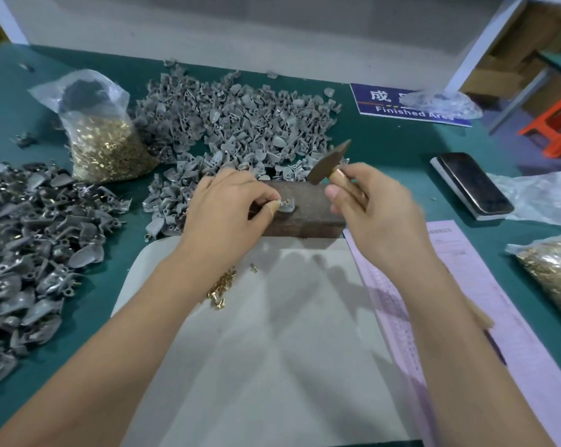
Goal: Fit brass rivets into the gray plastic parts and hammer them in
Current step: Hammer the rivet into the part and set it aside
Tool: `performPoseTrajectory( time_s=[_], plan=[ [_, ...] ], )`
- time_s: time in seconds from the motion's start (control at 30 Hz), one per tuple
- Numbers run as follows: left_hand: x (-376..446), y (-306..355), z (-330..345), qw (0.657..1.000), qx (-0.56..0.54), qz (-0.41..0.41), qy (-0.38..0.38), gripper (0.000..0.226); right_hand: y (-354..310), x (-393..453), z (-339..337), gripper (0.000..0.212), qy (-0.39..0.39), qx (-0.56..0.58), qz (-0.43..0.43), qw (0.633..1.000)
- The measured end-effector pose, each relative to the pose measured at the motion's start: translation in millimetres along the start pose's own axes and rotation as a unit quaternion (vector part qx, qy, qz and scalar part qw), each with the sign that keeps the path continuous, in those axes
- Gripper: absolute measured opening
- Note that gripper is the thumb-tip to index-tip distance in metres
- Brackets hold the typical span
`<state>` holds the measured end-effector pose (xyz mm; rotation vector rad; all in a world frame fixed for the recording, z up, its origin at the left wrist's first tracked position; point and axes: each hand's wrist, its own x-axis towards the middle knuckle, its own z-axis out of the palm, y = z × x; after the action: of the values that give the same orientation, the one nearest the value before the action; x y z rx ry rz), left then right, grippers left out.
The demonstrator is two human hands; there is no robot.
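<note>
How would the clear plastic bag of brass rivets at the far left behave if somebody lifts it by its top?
The clear plastic bag of brass rivets probably feels heavy for its size, being packed with metal. Its thin film looks floppy, so it would likely sag. The open, crumpled top might spill rivets if tipped.

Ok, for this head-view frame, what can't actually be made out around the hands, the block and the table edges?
- Head view: whether the rivet is seated in the gray part; too small, and the left hand covers part of it.
- Hammer handle: mostly hidden inside the right hand, which is motion-blurred.
- Blue sign: text partly covered by a plastic bag.
- Right rivet bag: cut off by the frame edge.
</note>
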<state>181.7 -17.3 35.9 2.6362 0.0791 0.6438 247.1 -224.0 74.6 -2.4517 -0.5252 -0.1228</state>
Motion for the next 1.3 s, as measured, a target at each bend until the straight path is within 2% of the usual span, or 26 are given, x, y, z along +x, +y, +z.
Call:
performPoseTrajectory(
  time_s=[0.17, 0.33, 0.53, 0.63, 0.9, 0.97, 1.03, 1.1, 1.3],
  plan=[
    [-6.7, 2.1, 5.7, 0.996, -0.086, -0.035, -0.002, 0.013, 2.7, -8.1, 5.8, 0.023, 0.037, -0.075, -0.027, 0.996],
    [-10.7, 0.3, 5.5, 0.99, -0.13, -0.051, -0.006, 0.023, -1.7, -14.6, 14.3, 0.028, 0.074, -0.068, -0.029, 0.995],
    [-8.5, 2.1, 8.5, 0.985, -0.158, -0.064, 0.012, 0.01, -7.0, -17.3, 17.4, 0.027, 0.104, -0.069, -0.051, 0.991],
    [-7.9, 1.8, 8.1, 0.987, -0.145, -0.062, 0.009, 0.008, -10.4, -18.8, 14.8, 0.027, 0.122, -0.07, -0.054, 0.989],
    [-8.5, 2.0, 6.8, 0.995, -0.086, -0.046, 0.033, 0.006, -23.0, -24.2, 12.5, 0.03, 0.23, 0.0, -0.075, 0.97],
    [-8.3, 2.0, 6.7, 0.995, -0.083, -0.042, 0.036, 0.007, -23.1, -24.4, 14.9, 0.03, 0.197, -0.024, -0.081, 0.977],
    [-7.8, 2.1, 6.3, 0.996, -0.077, -0.041, 0.037, 0.009, -21.4, -23.2, 17.3, 0.029, 0.123, -0.082, -0.08, 0.986],
    [-7.6, 2.1, 5.8, 0.996, -0.071, -0.042, 0.036, 0.01, -19.4, -23.5, 17.1, 0.028, 0.101, -0.115, -0.09, 0.984],
    [-7.9, 2.3, 4.4, 0.995, -0.086, -0.051, 0.03, 0.01, -22.3, -25.0, 11.3, 0.029, 0.214, -0.036, -0.071, 0.974]
  ],
)
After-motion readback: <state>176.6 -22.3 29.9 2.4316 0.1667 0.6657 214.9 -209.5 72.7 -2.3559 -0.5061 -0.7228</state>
